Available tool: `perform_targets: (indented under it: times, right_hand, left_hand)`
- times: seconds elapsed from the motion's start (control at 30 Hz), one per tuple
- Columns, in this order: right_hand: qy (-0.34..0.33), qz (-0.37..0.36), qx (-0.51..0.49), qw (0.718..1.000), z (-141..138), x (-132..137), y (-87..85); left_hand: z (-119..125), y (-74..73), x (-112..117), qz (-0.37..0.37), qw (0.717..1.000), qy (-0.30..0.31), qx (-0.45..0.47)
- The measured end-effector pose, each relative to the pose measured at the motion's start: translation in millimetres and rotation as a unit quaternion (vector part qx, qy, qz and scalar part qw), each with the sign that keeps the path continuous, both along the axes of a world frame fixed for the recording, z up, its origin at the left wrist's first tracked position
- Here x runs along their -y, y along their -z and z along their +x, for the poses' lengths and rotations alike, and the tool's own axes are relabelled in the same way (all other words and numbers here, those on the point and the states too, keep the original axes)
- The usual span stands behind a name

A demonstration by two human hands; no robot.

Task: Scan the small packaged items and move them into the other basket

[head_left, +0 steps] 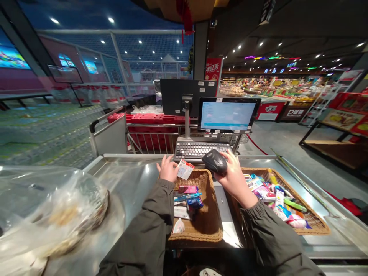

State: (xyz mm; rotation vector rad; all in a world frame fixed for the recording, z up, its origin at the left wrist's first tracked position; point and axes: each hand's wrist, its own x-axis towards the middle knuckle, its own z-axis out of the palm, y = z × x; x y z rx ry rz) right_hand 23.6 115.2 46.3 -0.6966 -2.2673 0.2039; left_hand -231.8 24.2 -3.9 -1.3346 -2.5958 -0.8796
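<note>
My left hand pinches a small white and red packet above the far edge of a wicker basket. My right hand is wrapped round a black handheld scanner, which points left toward the packet. The two sit close together, just in front of a grey keyboard. The left basket holds a few small packaged goods. A second wicker basket to the right is full of several colourful small items.
A lit till screen and a dark monitor back stand behind the keyboard. The steel counter carries a clear plastic bag with a round object at the near left. Red crates, a rail and shop aisles lie beyond.
</note>
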Motion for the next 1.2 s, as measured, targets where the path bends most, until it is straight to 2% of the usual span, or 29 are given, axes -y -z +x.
perform_targets:
  times: [0.17,0.4,0.5,0.6,0.77,0.87,0.93,1.07,1.2]
  right_hand:
    - [-0.002,0.003,-0.005,1.0,-9.7,-1.5,2.2]
    - [-0.015,0.007,0.008,1.0,-17.6,-2.2,4.0]
    - [-0.013,0.006,0.005,1.0,-20.0,-2.1,4.8]
    - [-0.013,0.005,0.005,1.0,-21.8,-2.3,5.6]
    - [-0.016,0.006,-0.002,1.0,-22.8,-2.2,4.2]
    - [-0.017,0.006,-0.006,1.0,-21.0,-1.9,1.3]
    - [-0.012,0.008,-0.011,1.0,-17.4,-2.6,-1.2]
    - [0.016,0.011,-0.022,1.0,0.1,-8.8,-6.7]
    - [0.055,0.023,-0.026,0.998,31.5,-21.0,-10.5]
  left_hand:
    - [-10.8,26.4,10.1,-0.063,0.998,-0.01,-0.009]
    - [-21.6,62.5,13.5,-0.155,0.986,0.025,-0.057]
    - [-23.0,69.2,14.8,-0.204,0.973,0.061,-0.086]
    - [-21.7,69.7,16.4,-0.219,0.968,0.078,-0.098]
    - [-18.3,67.2,18.5,-0.236,0.96,0.086,-0.122]
    - [-15.8,59.2,17.1,-0.223,0.963,0.072,-0.136]
    - [-11.9,47.8,14.1,-0.188,0.97,0.069,-0.135]
    - [6.4,16.0,1.1,-0.103,0.982,0.086,-0.132]
    - [38.3,-8.1,-21.0,-0.05,0.98,0.145,-0.127]
